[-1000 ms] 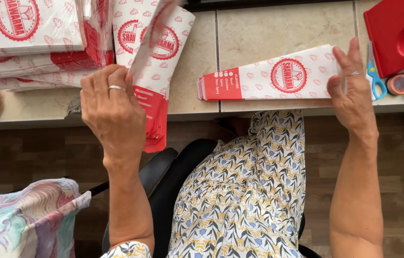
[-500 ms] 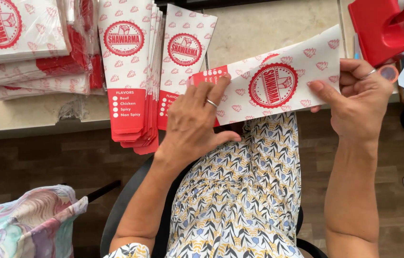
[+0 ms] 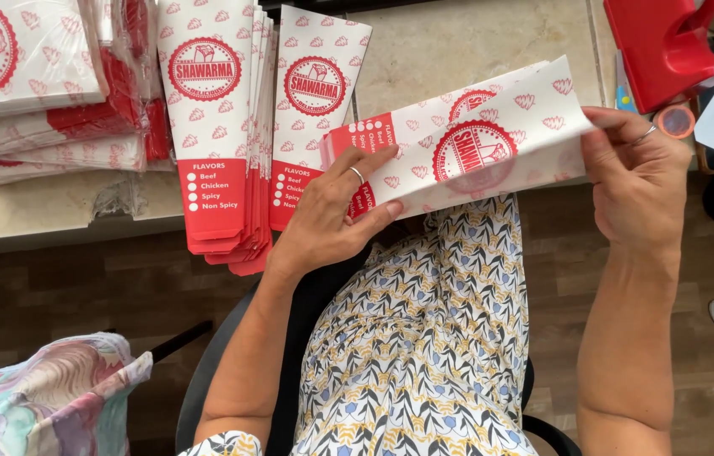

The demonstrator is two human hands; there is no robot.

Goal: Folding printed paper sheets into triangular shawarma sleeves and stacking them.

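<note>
Paper sleeves (image 3: 492,148), white with red emblems and a red end panel, are held as a thin stack between both hands, slanting up from lower left to upper right above the near edge of the table (image 3: 458,51) and over the lap. Going from the left, a wrapped bundle of the same sleeves (image 3: 27,76) lies at the far left of the table, partly in clear plastic. Next to it a fanned pile of sleeves (image 3: 217,127) hangs its red ends over the table edge, and a single flat sleeve (image 3: 314,101) lies just beside that pile. The left hand (image 3: 331,215), wearing a ring, closes on the red lower end of the held sleeves, fingers spread over the top face and the thumb against the lower edge. The stack runs rightward to the right hand (image 3: 635,181), also ringed, which pinches the white upper end with the fingers curled around the edge. Beyond that hand, at the table's right corner, stands a red tape dispenser (image 3: 669,42) with a small roll of tape (image 3: 675,121) just below it. A patterned dress (image 3: 424,338) covers the lap beneath the sleeves.
</note>
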